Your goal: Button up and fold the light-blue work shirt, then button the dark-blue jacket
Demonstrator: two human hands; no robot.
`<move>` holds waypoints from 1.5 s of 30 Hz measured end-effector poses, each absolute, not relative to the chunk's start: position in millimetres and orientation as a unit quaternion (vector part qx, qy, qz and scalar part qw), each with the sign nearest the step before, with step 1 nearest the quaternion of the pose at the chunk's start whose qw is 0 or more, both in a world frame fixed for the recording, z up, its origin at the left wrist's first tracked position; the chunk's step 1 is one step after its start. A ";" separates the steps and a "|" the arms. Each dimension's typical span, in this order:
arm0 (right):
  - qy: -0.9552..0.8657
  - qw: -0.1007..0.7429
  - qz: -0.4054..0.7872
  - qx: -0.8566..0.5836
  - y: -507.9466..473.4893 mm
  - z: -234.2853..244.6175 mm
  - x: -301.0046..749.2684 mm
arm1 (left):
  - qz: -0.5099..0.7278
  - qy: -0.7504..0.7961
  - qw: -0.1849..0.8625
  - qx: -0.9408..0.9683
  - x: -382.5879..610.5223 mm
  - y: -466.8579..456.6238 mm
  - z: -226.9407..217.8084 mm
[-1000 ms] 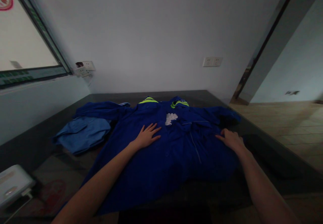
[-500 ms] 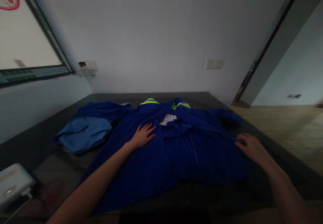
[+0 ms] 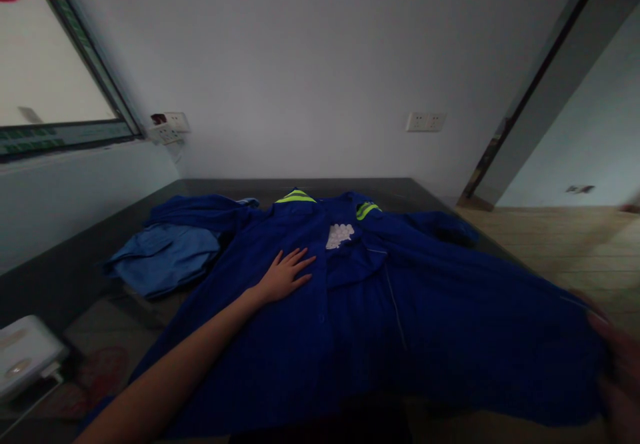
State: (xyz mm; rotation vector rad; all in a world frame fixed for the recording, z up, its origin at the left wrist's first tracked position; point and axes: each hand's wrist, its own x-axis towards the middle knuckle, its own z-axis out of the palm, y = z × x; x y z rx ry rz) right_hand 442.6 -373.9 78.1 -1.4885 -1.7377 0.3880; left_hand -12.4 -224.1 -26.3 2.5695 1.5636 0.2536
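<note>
A dark blue work jacket (image 3: 280, 351) lies spread over the dark table, with yellow-green reflective stripes near its shoulders. Flat on the jacket's left front panel rests my left hand (image 3: 286, 276), fingers spread. At the right edge of the view, my right hand (image 3: 623, 354) grips the edge of the jacket's other front panel and holds it stretched out to the right. That hand is blurred and partly cut off. Between the panels, a white patch (image 3: 340, 235) of rounded shapes shows at the jacket's inside.
A lighter blue folded garment (image 3: 167, 257) lies left of the jacket, by its sleeve. A white device (image 3: 27, 354) with a cable sits at the near left of the table (image 3: 395, 187). Wall sockets (image 3: 425, 122) are behind, and a wooden floor (image 3: 560, 237) lies to the right.
My right hand has moved right and toward me, drawing the jacket's right panel out with it. The opening has widened, showing more of the white patch. My left hand stays nearly in place.
</note>
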 end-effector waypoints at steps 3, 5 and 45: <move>-0.663 0.427 0.188 -0.586 -345.0 82.4 437.9 | 0.105 0.518 0.060 0.847 -11.7 -224.5 -26.3; -0.648 0.459 0.243 -0.557 -336.0 84.8 430.1 | 0.132 0.510 0.056 0.848 -9.9 -225.3 -24.6; -0.927 0.069 0.130 -0.344 -353.4 70.1 254.3 | 0.207 0.620 0.017 0.757 91.4 -28.2 74.8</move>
